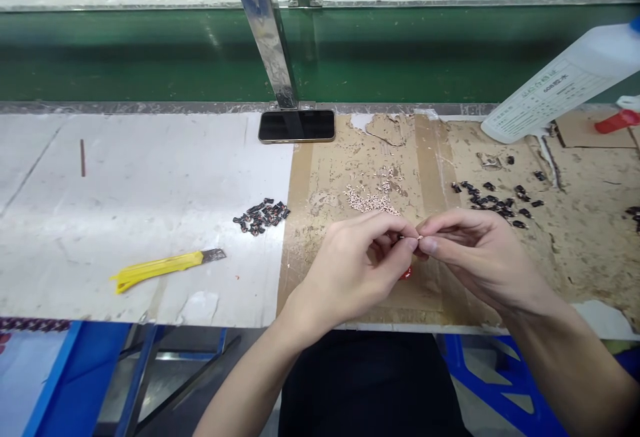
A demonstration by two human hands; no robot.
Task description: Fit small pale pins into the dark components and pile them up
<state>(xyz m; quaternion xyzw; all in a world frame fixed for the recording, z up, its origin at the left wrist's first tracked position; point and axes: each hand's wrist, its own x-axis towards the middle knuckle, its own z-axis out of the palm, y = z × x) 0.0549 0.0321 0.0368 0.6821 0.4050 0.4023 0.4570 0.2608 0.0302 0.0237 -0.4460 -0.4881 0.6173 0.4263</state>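
Note:
My left hand [357, 264] and my right hand [475, 247] meet fingertip to fingertip above the bench's front edge, both pinched on one tiny pale part [417, 238] that is too small to name. Something red [406, 273] shows under my left fingers. Just behind my hands lies a scatter of tiny pale parts [367, 200]. A heap of small black parts [261, 216] sits to the left, and another spread of black parts [495, 200] lies behind my right hand.
A yellow utility knife [165, 267] lies at front left on the white sheet [125, 204]. A dark phone [297, 125] lies flat at the back by a metal post [267, 30]. A white plastic bottle [560, 87] leans at back right on the torn cardboard [575, 244].

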